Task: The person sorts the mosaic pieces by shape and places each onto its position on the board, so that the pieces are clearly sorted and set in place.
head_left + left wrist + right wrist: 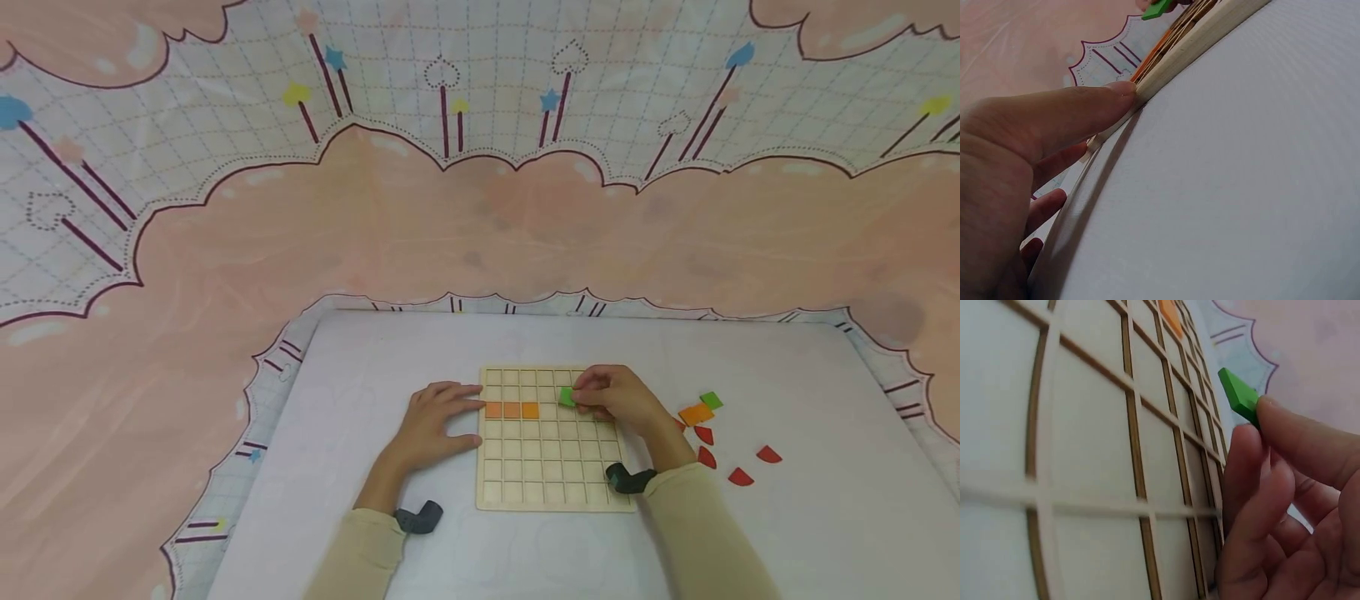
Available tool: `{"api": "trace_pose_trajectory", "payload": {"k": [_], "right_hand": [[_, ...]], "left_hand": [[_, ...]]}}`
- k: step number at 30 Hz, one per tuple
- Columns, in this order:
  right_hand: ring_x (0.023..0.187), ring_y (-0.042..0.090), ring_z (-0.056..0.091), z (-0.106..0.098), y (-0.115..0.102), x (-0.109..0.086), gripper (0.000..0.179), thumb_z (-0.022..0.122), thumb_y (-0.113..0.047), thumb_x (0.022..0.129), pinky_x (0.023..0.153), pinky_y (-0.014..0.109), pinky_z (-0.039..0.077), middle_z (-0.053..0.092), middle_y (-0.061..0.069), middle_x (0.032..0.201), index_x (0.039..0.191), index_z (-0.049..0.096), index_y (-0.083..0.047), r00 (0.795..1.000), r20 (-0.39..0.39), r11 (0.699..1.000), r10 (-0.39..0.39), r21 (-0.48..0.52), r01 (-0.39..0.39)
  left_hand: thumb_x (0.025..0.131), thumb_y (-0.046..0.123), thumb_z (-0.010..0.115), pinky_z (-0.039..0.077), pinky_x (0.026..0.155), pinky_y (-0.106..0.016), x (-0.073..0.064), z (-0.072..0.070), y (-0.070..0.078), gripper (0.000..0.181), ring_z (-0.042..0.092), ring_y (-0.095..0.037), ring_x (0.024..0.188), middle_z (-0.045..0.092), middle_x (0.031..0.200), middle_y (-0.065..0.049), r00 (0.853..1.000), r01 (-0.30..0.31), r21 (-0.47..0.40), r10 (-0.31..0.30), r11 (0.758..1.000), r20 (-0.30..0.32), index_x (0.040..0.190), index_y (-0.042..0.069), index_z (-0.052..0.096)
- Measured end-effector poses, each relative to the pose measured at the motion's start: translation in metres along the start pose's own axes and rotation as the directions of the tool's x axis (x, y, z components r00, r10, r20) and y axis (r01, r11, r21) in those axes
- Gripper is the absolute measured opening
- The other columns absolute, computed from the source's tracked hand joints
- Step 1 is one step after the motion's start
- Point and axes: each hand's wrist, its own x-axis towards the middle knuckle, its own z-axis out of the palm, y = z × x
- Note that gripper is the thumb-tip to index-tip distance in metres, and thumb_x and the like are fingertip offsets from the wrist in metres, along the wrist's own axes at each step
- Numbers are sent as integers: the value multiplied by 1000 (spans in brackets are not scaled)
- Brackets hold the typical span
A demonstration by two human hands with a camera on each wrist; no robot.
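A pale wooden grid board [532, 467] lies on the white table. Three orange square tiles [512, 410] sit side by side in one row of its cells, starting from the left edge. My right hand [618, 400] pinches a green square tile [567, 396] between thumb and finger over the board's upper right part. In the right wrist view that green tile [1238, 394] is held tilted, above the cells. My left hand [435, 423] rests at the board's left edge with fingers spread, and its thumb [1094, 112] touches the wooden rim.
Right of the board lie another green tile [711, 401], an orange piece [697, 414] and several red quarter-round pieces [741, 477]. A patterned pink and white cloth [480, 225] stands behind the table. Each wrist carries a dark camera [420, 517].
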Motion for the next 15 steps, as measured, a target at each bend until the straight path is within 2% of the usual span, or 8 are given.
{"api": "trace_pose_trajectory", "payload": {"k": [7, 15], "right_hand": [[60, 12, 51, 14, -4, 3, 23, 79, -12, 88, 52, 23, 42, 64, -2, 71, 102, 70, 3, 998, -43, 999, -37, -40, 35], [62, 12, 52, 21, -1, 8, 21, 81, -11, 85, 55, 25, 43, 65, -5, 69, 99, 74, 3, 995, -93, 998, -25, -60, 19]], "left_hand": [[83, 48, 78, 29, 115, -56, 0, -1, 2, 56, 42, -23, 143, 54, 152, 11, 1000, 0, -2, 0, 1000, 3, 134, 27, 68], [82, 46, 79, 30, 114, -57, 0, -3, 3, 56, 43, -23, 142, 54, 152, 10, 1000, 0, 12, 0, 1000, 7, 134, 27, 68]]}}
